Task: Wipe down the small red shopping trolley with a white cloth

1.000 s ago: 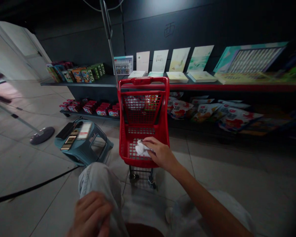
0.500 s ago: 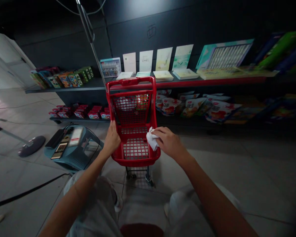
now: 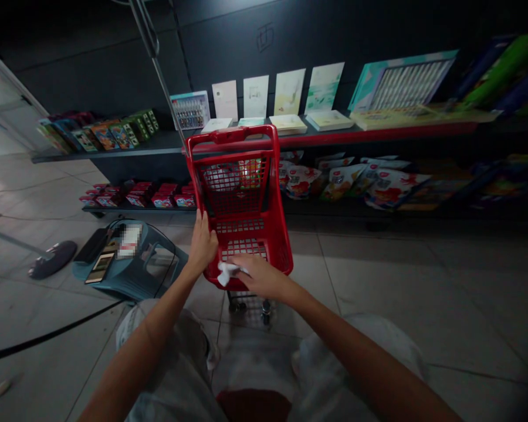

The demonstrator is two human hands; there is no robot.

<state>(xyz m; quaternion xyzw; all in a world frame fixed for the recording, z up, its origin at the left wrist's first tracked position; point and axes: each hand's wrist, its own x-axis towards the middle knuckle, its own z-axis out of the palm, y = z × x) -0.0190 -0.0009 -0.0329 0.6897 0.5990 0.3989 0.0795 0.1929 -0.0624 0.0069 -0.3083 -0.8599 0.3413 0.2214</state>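
Note:
Before me stands a small red plastic shopping cart (image 3: 281,234) with a grid basket and dark wheels. My left hand (image 3: 202,246) holds the cart's left rim, fingers along the side and thumb toward the inside. A crumpled white cloth (image 3: 225,273), perhaps a tissue, is pinched in my right hand (image 3: 257,274), which is closed over the front rim of the basket. That hand covers part of the cloth and of the front rim.
A blue-grey stool (image 3: 136,275) on the left carries a phone (image 3: 100,268) and other items. Behind the cart, a dark shelf (image 3: 308,138) bears books, boxes and snack bags (image 3: 301,181). A stand's round base (image 3: 53,259) is at far left; a black strap (image 3: 53,333) crosses the floor.
My right hand has moved the cloth from the basket's right rim leftward and nearer, to the front rim. The cart has turned slightly. My left hand stays on the left rim.

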